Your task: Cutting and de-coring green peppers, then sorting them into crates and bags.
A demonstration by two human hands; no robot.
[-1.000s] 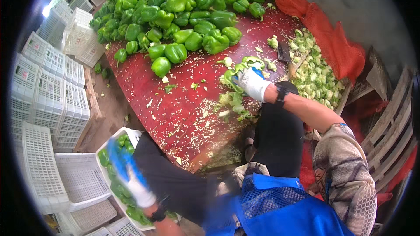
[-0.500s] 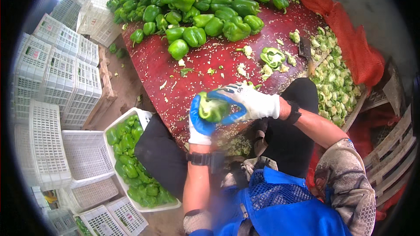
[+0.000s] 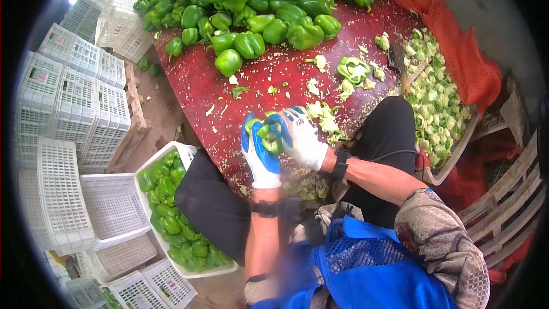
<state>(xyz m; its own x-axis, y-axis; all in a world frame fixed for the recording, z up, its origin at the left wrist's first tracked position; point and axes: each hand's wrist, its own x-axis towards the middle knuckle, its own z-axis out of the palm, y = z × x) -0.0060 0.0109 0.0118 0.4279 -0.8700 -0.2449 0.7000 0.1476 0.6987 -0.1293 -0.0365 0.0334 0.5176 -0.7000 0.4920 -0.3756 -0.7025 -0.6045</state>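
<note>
In front of me, over the near part of the red table (image 3: 191, 88), both gloved hands are closed around a green bell pepper (image 3: 272, 144) that has been cut open. My left hand (image 3: 261, 163), in a white glove with a blue palm, grips it from the left and below. My right hand (image 3: 303, 140), gloved alike, has its fingers on the pepper's right side, hiding part of it. Cut-out pale cores (image 3: 323, 119) lie just right of the hands. Farther off rests an opened pepper (image 3: 353, 70), near a cleaver (image 3: 396, 57) with a wooden handle.
Whole green peppers (image 3: 251, 14) are heaped at the table's far side. A container of pepper cores (image 3: 439, 100) stands at right beside red mesh sacking (image 3: 452, 46). A white crate of peppers (image 3: 171, 217) sits at my left, near stacked white crates (image 3: 77, 97). Seeds litter the table.
My right hand has turned and moved left and down, closer over the pepper. More cores now show on the table beside my right hand. The view has shifted slightly.
</note>
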